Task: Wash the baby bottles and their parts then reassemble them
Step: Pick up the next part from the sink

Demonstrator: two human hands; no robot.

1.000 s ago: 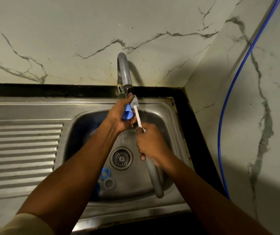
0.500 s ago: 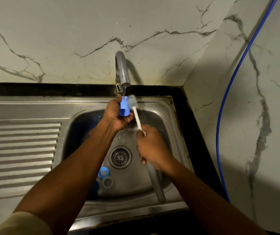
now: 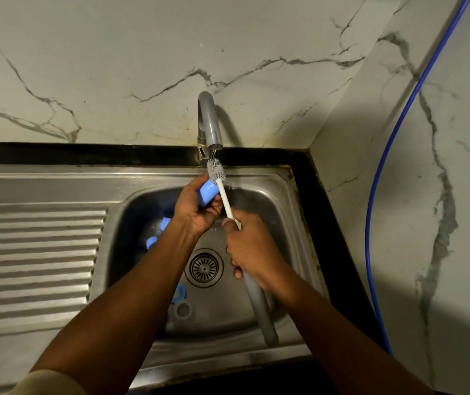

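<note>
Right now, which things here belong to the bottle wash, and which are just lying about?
Job: blue cap in the left hand; brush in the right hand, under the tap; blue pieces waiting in the sink.
Lying about: blue hose; ridged drainboard.

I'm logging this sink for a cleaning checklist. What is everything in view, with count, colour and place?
Sink: one, steel, drainboard on its left.
Counter: one, black, around the sink.
Drain: one, metal, basin floor.
Tap: one, grey, at the back wall.
Brush: one, white shaft, grey bristles and handle, head under the spout.
Blue bottle part: one, light blue, beside the brush head.
Loose blue pieces: at least three, in the basin, partly hidden by the left forearm.
Pale ring: one, greyish, front of the basin.
Hose: one, blue, on the right wall.
Walls: two, veined white marble.
Left hand: holds the blue bottle part.
Right hand: grips the brush.
</note>
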